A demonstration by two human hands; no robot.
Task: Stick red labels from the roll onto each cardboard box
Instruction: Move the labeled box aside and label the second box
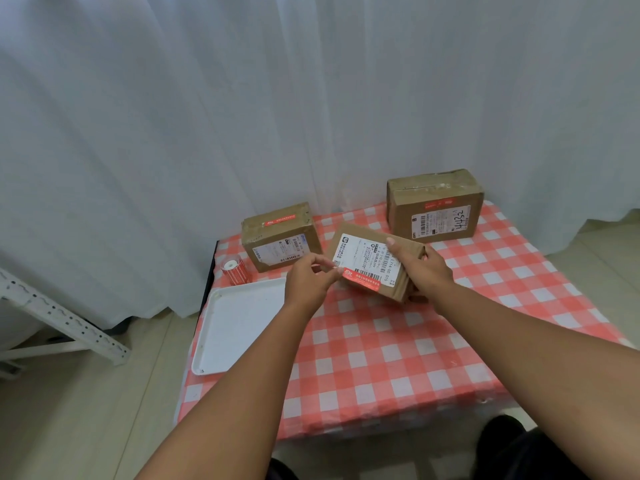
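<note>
My right hand (420,268) grips a small cardboard box (401,284), tilted up off the table, thumb across its white shipping label. A red label (362,279) lies along the box's lower edge. My left hand (313,277) pinches that label's left end between thumb and fingers. Two other cardboard boxes stand on the table: one at the back left (280,237) and a larger one at the back right (434,206), each with a red label on it. The roll of red labels (236,270) stands at the table's left edge.
A white tray (239,323) lies on the table's left side, just in front of the roll. A red-and-white checked cloth (398,358) covers the table. White curtains hang behind. A white metal frame (62,320) stands on the floor to the left.
</note>
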